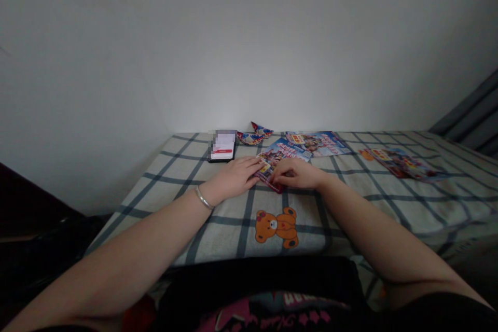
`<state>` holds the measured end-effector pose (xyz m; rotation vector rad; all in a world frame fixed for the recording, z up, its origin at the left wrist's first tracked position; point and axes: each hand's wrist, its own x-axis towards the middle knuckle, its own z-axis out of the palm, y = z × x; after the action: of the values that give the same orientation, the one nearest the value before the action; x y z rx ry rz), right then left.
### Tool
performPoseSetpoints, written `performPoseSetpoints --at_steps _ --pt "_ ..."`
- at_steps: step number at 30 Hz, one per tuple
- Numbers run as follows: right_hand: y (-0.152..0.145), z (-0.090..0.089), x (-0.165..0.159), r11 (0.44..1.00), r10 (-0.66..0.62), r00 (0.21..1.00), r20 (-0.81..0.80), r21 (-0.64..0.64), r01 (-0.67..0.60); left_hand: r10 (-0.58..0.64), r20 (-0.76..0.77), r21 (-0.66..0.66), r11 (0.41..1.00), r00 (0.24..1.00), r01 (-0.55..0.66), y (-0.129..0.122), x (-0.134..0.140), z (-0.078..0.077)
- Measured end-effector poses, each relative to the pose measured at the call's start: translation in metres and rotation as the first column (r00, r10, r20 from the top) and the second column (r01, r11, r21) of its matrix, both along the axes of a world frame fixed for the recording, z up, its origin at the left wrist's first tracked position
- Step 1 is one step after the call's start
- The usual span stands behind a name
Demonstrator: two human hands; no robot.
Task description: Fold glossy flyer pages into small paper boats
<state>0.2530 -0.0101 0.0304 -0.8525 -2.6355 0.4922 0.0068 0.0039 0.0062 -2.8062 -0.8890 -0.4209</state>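
A colourful printed flyer lies at an angle on the checked cloth in front of me. My left hand, with a silver bangle at its wrist, rests flat with fingers stretched onto the flyer's left edge. Over the lower part of the same sheet, my right hand is closed, thumb and fingertips pinched at the near corner. Its palm hides part of the print. Just beyond my left hand lies a phone with a lit screen, partly blurred out. Beside the phone sits a folded paper shape with pointed ends.
Another flyer lies flat behind my right hand, and more printed sheets lie farther right. The checked cloth covers the surface up to a white wall. A grey curtain-like fabric hangs at the right.
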Motion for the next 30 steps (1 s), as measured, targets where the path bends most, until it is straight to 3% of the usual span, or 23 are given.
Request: performPoseSetpoints --at_steps 3,7,9,10,15,19,23,27,30 --pt "0.007 -0.004 0.006 0.971 -0.186 0.982 -0.009 0.151 0.186 -0.004 -0.039 -0.020 1.000 0.999 0.003 0.002 -0.001 -0.001" --pt "0.016 -0.016 0.017 0.764 -0.597 0.795 0.108 0.379 0.522 -0.036 -0.059 -0.009 0.999 0.998 0.035 0.000 -0.002 0.004" --pt "0.020 -0.022 0.021 0.682 -0.711 0.685 0.159 0.391 0.618 -0.040 -0.068 0.022 0.999 0.997 0.042 -0.003 -0.001 0.009" --pt "0.022 -0.024 0.023 0.672 -0.727 0.663 0.180 0.387 0.631 -0.043 -0.073 0.034 0.998 0.996 0.045 -0.005 -0.001 0.012" --pt "0.032 -0.030 0.027 0.809 -0.568 0.781 0.261 0.353 0.470 -0.059 -0.061 0.039 0.997 0.996 0.061 -0.013 0.001 0.020" --pt "0.036 -0.032 0.026 0.873 -0.467 0.851 0.241 0.281 0.399 -0.119 0.028 0.003 0.993 0.992 0.119 -0.012 0.002 0.014" --pt "0.032 -0.034 0.019 0.946 -0.296 0.936 0.188 0.194 0.260 -0.072 0.082 -0.045 0.996 0.994 0.076 -0.007 0.002 0.007" --pt "0.027 -0.036 0.010 0.981 -0.126 0.981 0.149 0.164 0.102 0.034 0.029 -0.095 0.995 0.999 -0.031 -0.003 -0.001 0.004" --pt "0.024 -0.036 0.006 0.978 -0.105 0.989 0.103 0.193 0.084 0.070 -0.089 -0.129 0.988 0.994 -0.081 -0.002 -0.001 0.002"
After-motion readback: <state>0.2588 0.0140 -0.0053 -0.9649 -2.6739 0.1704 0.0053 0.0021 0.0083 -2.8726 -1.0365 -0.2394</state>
